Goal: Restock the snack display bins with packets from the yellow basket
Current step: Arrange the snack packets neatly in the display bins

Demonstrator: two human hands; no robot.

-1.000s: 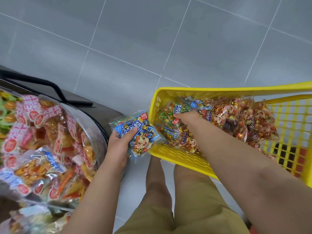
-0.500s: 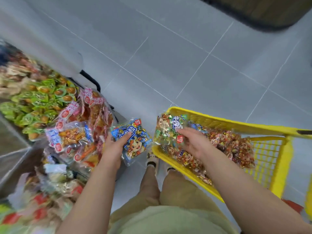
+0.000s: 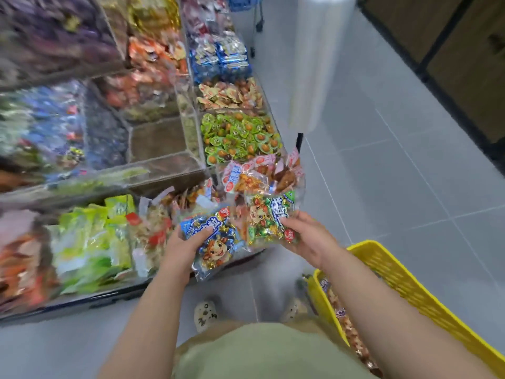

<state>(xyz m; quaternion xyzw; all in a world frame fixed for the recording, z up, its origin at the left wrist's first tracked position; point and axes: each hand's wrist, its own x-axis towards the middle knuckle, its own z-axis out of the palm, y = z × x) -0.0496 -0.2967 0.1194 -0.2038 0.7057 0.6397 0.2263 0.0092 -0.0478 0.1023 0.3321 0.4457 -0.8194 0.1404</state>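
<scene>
A single wide-angle camera is riding on the person's head, looking forward and steeply down at the grey floor [image 3: 382,187]. The snack bins [image 3: 155,140] are filling the left and far side of the view, and the yellow basket [image 3: 393,269] is cutting in at the near right. The left hand [image 3: 183,247] with a blue packet [image 3: 216,247] and the right hand [image 3: 308,236] with a green packet [image 3: 269,222] are sitting mid-frame, close under the lens.

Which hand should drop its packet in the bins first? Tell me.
Left, probably. The left hand holds the blue packet right at the bins, which lie on that side; the right hand with its green packet sits nearer the basket.
</scene>
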